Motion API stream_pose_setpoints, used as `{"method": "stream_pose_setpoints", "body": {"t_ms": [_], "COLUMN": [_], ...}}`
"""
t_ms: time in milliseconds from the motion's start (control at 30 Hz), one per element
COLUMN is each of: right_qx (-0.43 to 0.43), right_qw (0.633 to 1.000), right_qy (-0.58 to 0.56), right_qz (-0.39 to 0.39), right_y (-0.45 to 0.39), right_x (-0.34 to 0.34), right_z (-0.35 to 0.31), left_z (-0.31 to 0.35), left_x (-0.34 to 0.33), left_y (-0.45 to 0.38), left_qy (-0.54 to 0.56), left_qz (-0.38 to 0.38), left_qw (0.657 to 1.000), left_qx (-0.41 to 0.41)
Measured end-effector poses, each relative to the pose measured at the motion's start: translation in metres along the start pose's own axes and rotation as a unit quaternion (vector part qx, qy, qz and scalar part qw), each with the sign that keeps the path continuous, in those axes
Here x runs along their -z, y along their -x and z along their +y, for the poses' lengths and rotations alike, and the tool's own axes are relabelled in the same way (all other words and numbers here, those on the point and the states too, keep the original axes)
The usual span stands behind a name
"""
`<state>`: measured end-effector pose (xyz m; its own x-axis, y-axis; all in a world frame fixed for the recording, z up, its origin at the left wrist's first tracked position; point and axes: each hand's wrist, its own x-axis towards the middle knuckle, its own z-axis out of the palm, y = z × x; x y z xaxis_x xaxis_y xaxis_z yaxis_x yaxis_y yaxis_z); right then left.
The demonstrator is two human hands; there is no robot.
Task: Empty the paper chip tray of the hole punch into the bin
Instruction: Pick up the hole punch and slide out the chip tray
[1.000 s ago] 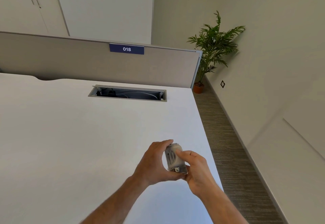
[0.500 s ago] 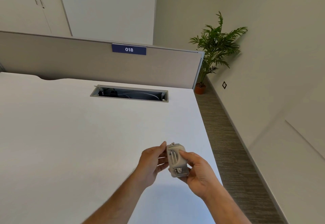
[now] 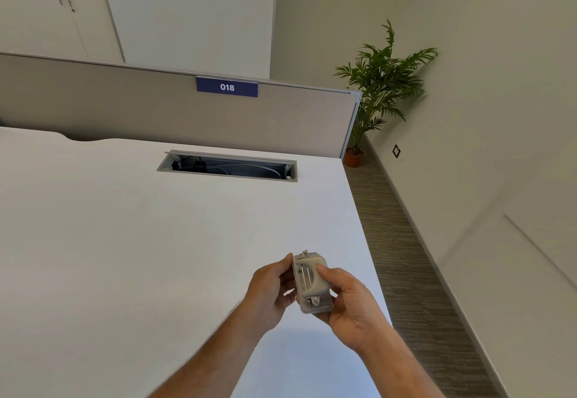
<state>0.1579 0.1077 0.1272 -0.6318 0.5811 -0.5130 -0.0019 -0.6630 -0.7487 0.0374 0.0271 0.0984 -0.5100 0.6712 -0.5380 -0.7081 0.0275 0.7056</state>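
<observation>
Hole punch (image 3: 310, 285), small and grey, is up in the air over the near right part of the white desk (image 3: 125, 241), held between both hands, not touching the desktop. It's turned so its underside faces up toward the person: pale base w/ a couple of long slots down the middle and a metal stud at each end. Right hand (image 3: 349, 307) is wrapped round the punch from the right, thumb lying across the base, fingers curled behind it, so a firm closed grip on it. Left hand (image 3: 271, 291) is at the left edge, thumb tip and fingertips pressed on the long side of the base, pinching it there. Can't tell whether the base cover has come loose at all; no chips visible. Both forearms are bare and come in from the bottom of view. Further back in the desk there's a long cable slot (image 3: 228, 166) w/ wires inside, well apart from the hands. Behind that a beige divider panel (image 3: 125, 107) w/ a blue tag (image 3: 227, 87) reading 018. Potted plant (image 3: 381, 85) stands on the floor in the corner, to the right of the divider.
</observation>
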Motion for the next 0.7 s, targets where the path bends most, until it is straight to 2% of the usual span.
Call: {"method": "stream_pose_setpoints", "body": {"t_ms": [167, 300, 700], "right_qx": [-0.006, -0.001, -0.002], "right_qw": [1.000, 0.998, 0.992], "right_qy": [-0.016, -0.047, -0.084], "right_qz": [0.017, 0.043, 0.094], "right_y": [-0.001, -0.003, -0.008], "right_x": [-0.002, -0.003, -0.003], "right_z": [-0.005, -0.014, -0.032], "left_z": [-0.001, -0.012, -0.034], "left_x": [-0.003, -0.002, -0.014], "left_y": [0.002, 0.007, 0.017], "left_qy": [-0.013, -0.020, -0.025], "left_qz": [-0.002, 0.024, -0.031], "left_qw": [1.000, 0.999, 0.998], "left_qx": [-0.012, -0.038, -0.047]}}
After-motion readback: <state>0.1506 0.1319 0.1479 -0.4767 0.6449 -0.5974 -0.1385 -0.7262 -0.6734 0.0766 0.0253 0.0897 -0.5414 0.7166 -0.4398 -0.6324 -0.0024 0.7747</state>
